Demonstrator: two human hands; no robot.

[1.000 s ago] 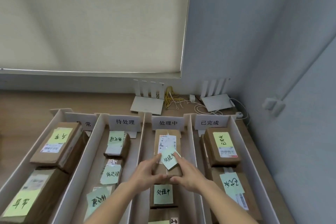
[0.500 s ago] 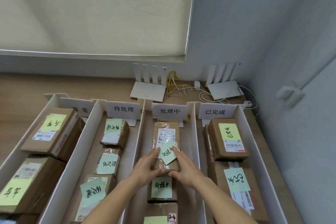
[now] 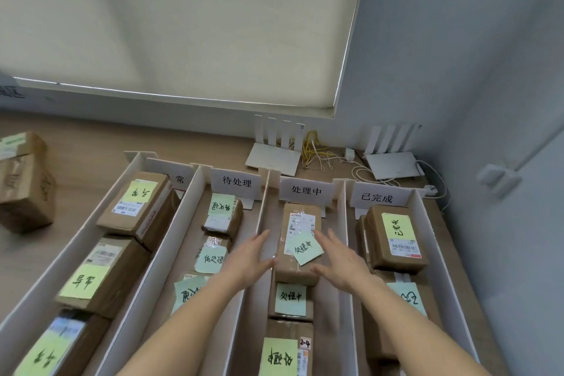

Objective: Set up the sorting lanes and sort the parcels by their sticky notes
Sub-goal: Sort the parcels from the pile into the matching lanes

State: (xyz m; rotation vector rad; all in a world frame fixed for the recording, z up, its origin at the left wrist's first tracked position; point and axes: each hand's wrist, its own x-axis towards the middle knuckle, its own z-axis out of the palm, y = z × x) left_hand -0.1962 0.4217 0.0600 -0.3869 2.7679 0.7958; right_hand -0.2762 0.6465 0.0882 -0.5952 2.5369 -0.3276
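Four white lanes (image 3: 195, 192) run from 6 o'clock toward 12 o'clock across the desk (image 3: 76, 143), each headed by a label card, and the third, marked 处理中 (image 3: 306, 191), holds the parcel (image 3: 297, 241) now in hand at the picture's centre. It lies flat at the lane's far end, its green note (image 3: 306, 249) skewed and overhanging its right edge. The left hand (image 3: 250, 256) sits at the parcel's 9 o'clock and the right hand (image 3: 341, 262) at its 3 o'clock, both with fingers spread and straight, grasping nothing; the left thumb looks to be just at the box's corner, though contact cannot be told for sure. The step appears to be letting go after placing. To do it well, lift both palms straight up and back toward 6 o'clock, so that the right fingers do not brush the loose note and peel it off. Room is tight: the dividers stand close on either side of the parcel, and another noted parcel (image 3: 290, 299) touches its near end, so sideways travel is poor. Open room lies above the lanes. Two unsorted boxes (image 3: 24, 183) wait at 9 o'clock outside the lanes, likely next. Beyond the cards, at 12 to 1 o'clock, two routers (image 3: 273, 159) and loose cables (image 3: 320, 156) crowd the desk's back edge.
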